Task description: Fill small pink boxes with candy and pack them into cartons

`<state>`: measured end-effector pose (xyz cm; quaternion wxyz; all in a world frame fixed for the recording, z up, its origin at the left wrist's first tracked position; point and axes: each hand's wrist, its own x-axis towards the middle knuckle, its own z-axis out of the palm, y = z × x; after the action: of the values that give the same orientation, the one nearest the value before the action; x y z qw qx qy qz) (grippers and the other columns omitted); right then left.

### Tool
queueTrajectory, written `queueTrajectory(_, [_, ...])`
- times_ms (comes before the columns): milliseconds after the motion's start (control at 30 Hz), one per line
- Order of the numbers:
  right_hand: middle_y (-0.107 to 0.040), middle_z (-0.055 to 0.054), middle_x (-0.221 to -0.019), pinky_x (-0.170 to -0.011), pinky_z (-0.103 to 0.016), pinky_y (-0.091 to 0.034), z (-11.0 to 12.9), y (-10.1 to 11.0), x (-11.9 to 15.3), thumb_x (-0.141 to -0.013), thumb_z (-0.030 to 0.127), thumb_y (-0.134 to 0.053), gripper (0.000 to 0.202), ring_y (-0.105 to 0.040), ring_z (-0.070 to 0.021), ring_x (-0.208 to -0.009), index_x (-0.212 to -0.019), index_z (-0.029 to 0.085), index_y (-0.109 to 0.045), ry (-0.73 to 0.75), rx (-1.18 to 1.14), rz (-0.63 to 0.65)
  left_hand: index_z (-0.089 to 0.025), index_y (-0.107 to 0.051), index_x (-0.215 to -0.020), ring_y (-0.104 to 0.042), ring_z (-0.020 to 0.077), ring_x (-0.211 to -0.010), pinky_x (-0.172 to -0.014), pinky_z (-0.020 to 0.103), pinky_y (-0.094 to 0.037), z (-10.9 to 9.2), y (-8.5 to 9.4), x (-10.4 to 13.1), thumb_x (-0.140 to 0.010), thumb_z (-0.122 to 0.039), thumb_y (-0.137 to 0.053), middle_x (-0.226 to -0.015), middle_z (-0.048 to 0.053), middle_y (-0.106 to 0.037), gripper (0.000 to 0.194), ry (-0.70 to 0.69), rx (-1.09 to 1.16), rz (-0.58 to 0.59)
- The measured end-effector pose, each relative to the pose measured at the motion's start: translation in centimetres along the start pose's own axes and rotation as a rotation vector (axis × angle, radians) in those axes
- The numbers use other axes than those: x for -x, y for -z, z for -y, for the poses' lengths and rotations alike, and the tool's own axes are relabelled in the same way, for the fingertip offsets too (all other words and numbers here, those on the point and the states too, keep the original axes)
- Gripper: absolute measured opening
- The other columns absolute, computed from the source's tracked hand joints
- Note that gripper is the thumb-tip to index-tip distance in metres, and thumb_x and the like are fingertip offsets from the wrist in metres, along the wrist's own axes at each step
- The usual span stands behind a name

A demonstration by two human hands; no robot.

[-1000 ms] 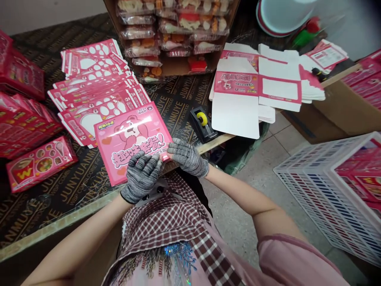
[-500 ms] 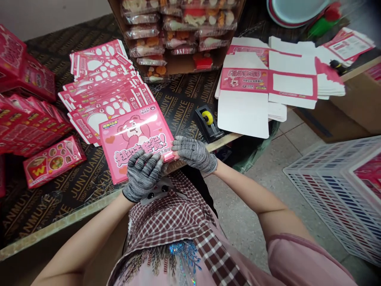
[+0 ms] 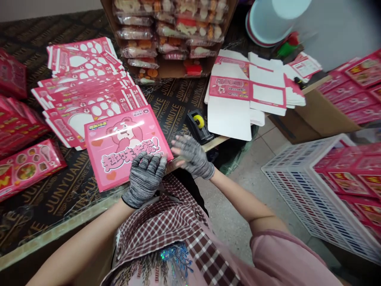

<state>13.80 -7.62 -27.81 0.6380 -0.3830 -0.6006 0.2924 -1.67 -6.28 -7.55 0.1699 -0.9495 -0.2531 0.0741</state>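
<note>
Pink bear-print box (image 3: 126,149): flat, glossy, lying at bench (image 3: 89,200) front edge. Left hand (image 3: 145,177) presses flat, fingers spread, on its near right corner; right hand (image 3: 192,156) open, blurred, just right of box. Tape dispenser (image 3: 199,126) beyond; bare bench between.

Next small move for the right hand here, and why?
Probably bring the right hand back onto the pink box at its near right corner: it hovers just off that edge, blurred, while the left hand alone presses the box's near edge.
</note>
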Motion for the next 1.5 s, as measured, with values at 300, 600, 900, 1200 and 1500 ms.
queueTrajectory(300, [-0.072, -0.008, -0.086, -0.083, -0.039, -0.056, -8.8, 6.2, 3.2, -0.084, 0.030, -0.071, 0.015, -0.064, -0.0231, -0.080, -0.089, 0.018, -0.079, -0.858, 0.311, -0.121, -0.019, -0.073, -0.109, -0.066, 0.0296, -0.097, -0.091, 0.048, -0.046, -0.4, -4.5, -2.4, -0.094, -0.016, -0.062, -0.099, 0.011, -0.076, 0.019, 0.134, 0.118, 0.020])
queueTrajectory(600, [-0.068, -0.008, -0.088, -0.093, -0.040, -0.051, -7.8, 4.7, 1.4, -0.072, 0.019, -0.075, 0.007, -0.062, -0.0246, -0.094, -0.066, 0.019, -0.071, -0.822, 0.220, -0.246, -0.018, -0.068, -0.080, -0.061, 0.0233, -0.080, -0.091, 0.044, -0.046, -1.0, -5.0, -3.9, -0.092, -0.012, -0.062, -0.076, 0.005, -0.068, 0.015, 0.029, -0.102, -0.085])
queueTrajectory(900, [-0.076, -0.004, -0.088, -0.092, -0.042, -0.055, -6.2, 3.9, 6.6, -0.074, 0.039, -0.071, 0.018, -0.068, -0.0223, -0.087, -0.076, 0.021, -0.071, -0.988, -0.243, -0.464, -0.015, -0.066, -0.077, -0.060, 0.0218, -0.077, -0.091, 0.042, -0.049, -1.0, -4.5, -4.2, -0.087, -0.001, -0.060, -0.074, 0.006, -0.066, 0.018, -0.055, -0.083, -0.198])
queueTrajectory(1200, [-0.073, -0.007, -0.086, -0.098, -0.045, -0.051, -6.2, 2.3, 6.9, -0.073, 0.035, -0.064, 0.018, -0.066, -0.0241, -0.091, -0.062, 0.022, -0.059, -1.003, -0.042, -0.615, -0.012, -0.072, -0.101, -0.065, 0.0267, -0.089, -0.091, 0.045, -0.049, -1.1, -2.9, -3.1, -0.090, 0.000, -0.052, -0.094, 0.013, -0.073, 0.026, -0.019, -0.108, 0.060])
queueTrajectory(1500, [-0.043, 0.008, -0.046, -0.043, -0.024, -0.024, 5.6, 1.3, 0.9, -0.089, 0.052, -0.066, 0.038, -0.032, -0.0074, -0.039, -0.096, 0.017, -0.076, -0.935, -0.766, -0.204, -0.017, -0.061, -0.122, -0.066, 0.0267, -0.083, -0.076, 0.038, -0.047, 0.0, -0.8, 1.3, -0.088, -0.004, -0.061, -0.089, 0.010, -0.072, 0.037, 0.123, -0.161, 0.009])
